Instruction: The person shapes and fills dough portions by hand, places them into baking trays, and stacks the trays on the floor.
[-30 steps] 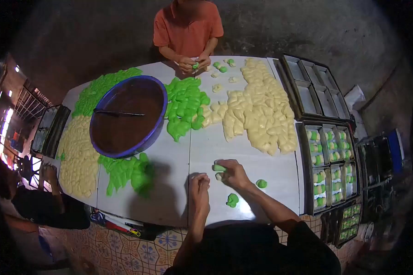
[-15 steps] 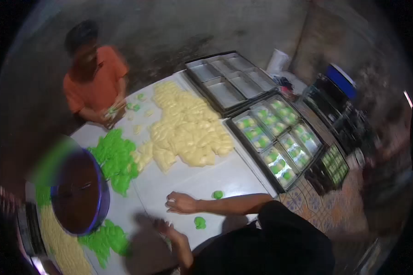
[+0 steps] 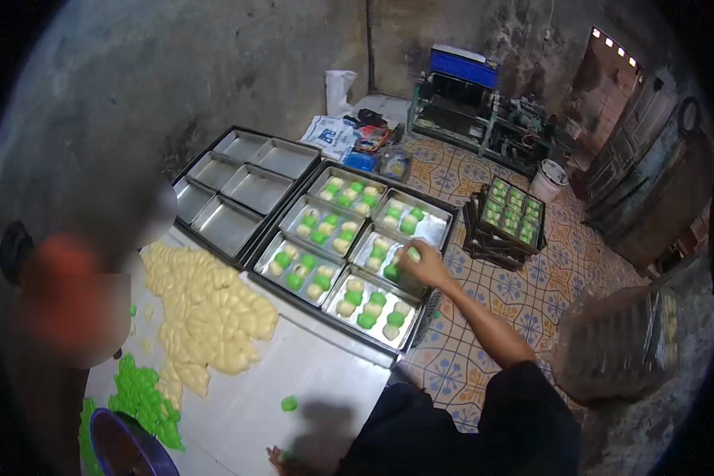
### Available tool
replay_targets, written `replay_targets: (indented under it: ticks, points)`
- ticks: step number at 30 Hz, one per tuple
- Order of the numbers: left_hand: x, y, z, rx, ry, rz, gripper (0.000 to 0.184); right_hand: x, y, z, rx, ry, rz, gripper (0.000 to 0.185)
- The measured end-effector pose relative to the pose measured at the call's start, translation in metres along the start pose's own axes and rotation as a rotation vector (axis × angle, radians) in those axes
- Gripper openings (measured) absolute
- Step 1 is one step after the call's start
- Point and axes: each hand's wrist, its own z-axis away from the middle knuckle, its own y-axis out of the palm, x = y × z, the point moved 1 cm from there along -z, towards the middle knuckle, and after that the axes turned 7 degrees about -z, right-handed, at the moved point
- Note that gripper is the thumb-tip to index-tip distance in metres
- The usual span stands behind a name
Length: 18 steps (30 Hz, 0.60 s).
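Observation:
Over the filled tray (image 3: 377,316), my right hand (image 3: 422,265) is closed around a piece of dough at a right-hand compartment. Green and cream dough balls lie in rows in that tray's compartments. Low in the view, my left hand (image 3: 278,458) is only partly visible on the white table (image 3: 293,365), beside a bit of green dough. One green dough ball (image 3: 289,403) rests on the table above it. Cream dough (image 3: 206,313) and green dough (image 3: 143,401) spread across the table's left part.
An empty compartmented tray (image 3: 255,189) adjoins the filled one. Stacked trays (image 3: 506,218) stand on the tiled floor near a white bucket (image 3: 549,178) and a machine (image 3: 460,103). A blue basin (image 3: 123,444) is at lower left. A person in orange (image 3: 67,293) stands at the left.
The view has swung right towards the trays. My right hand has moved from the table to the filled tray. My left hand has slipped mostly out at the bottom edge.

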Motion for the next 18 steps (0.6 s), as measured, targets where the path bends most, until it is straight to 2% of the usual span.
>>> replay_targets:
  ticks: [1, 3, 6, 7, 10, 11, 12, 13, 14, 15, 16, 17, 18]
  points:
    - [0.008, 0.004, 0.003, -0.022, -0.006, 0.047, 0.021, -0.032, -0.017, -0.027, -0.057, -0.04, 0.08, 0.039]
    - [0.019, 0.011, 0.009, -0.053, -0.035, 0.102, 0.017, -0.081, -0.036, -0.071, 0.033, 0.079, 0.285, 0.05]
    - [-0.004, 0.011, 0.011, -0.054, -0.183, 0.199, 0.015, -0.106, -0.043, -0.086, 0.31, 0.189, 0.607, 0.067]
    - [-0.022, 0.007, 0.004, -0.062, -0.241, 0.232, 0.014, -0.084, -0.047, -0.083, 0.331, 0.184, 0.652, 0.072]
    - [-0.075, -0.016, -0.021, 0.044, -0.811, 1.031, 0.024, -0.092, -0.042, -0.075, -0.053, 0.034, 0.506, 0.066]
    - [-0.092, -0.014, -0.025, 0.073, -0.994, 1.308, 0.027, -0.081, -0.043, -0.063, -0.157, -0.121, 0.498, 0.058]
    - [-0.114, -0.008, -0.028, 0.122, -0.856, 1.091, 0.028, -0.062, -0.034, -0.045, -0.202, -0.176, 0.455, 0.049]
    - [-0.139, 0.001, -0.031, 0.172, -0.715, 0.875, 0.028, -0.033, -0.024, -0.027, -0.126, -0.23, 0.322, 0.042]
    - [-0.152, 0.002, -0.03, 0.227, -0.576, 0.654, 0.029, -0.021, 0.012, 0.001, 0.115, 0.165, -0.104, 0.042]
    - [-0.143, 0.014, -0.027, 0.386, -0.437, 0.686, 0.038, -0.001, 0.037, 0.032, 0.365, -0.255, 0.186, 0.039]
    - [-0.151, 0.024, -0.029, 0.378, -0.485, 0.884, 0.042, 0.037, 0.056, 0.061, 0.526, -0.06, -0.404, 0.043]
    - [-0.159, 0.034, -0.031, 0.366, -0.538, 1.08, 0.047, 0.009, 0.129, 0.117, 0.615, -0.158, -0.732, 0.045]
    - [-0.197, 0.043, -0.037, 0.281, -0.498, 1.044, 0.039, 0.088, 0.104, 0.118, 0.714, -0.342, -0.53, 0.046]
